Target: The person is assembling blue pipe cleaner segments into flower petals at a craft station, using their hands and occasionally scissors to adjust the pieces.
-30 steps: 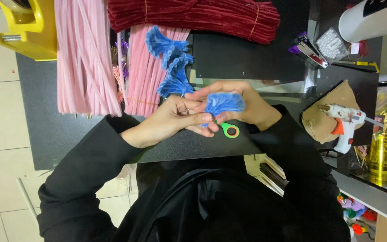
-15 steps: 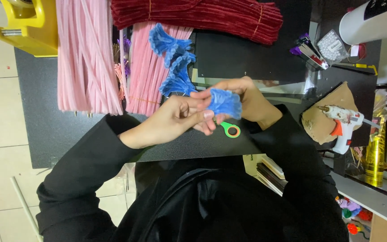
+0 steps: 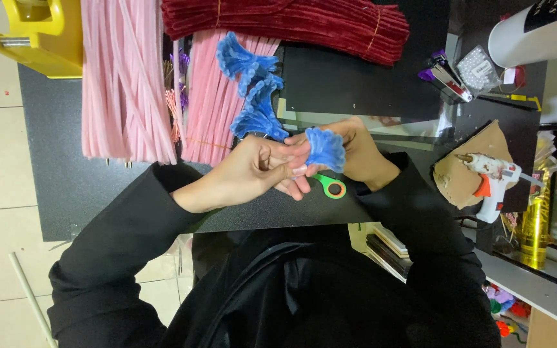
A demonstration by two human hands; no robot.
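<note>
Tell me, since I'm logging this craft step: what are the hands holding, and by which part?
Both hands, left hand and right hand, pinch a blue pipe-cleaner fan at its gathered base; the looped edge stays free.

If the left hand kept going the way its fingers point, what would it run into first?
The left hand points toward the right hand, and its fingertips already touch the blue fuzzy piece held between them. So that piece comes first, then the right hand's fingers right behind it; how far behind is hard to judge.
</note>
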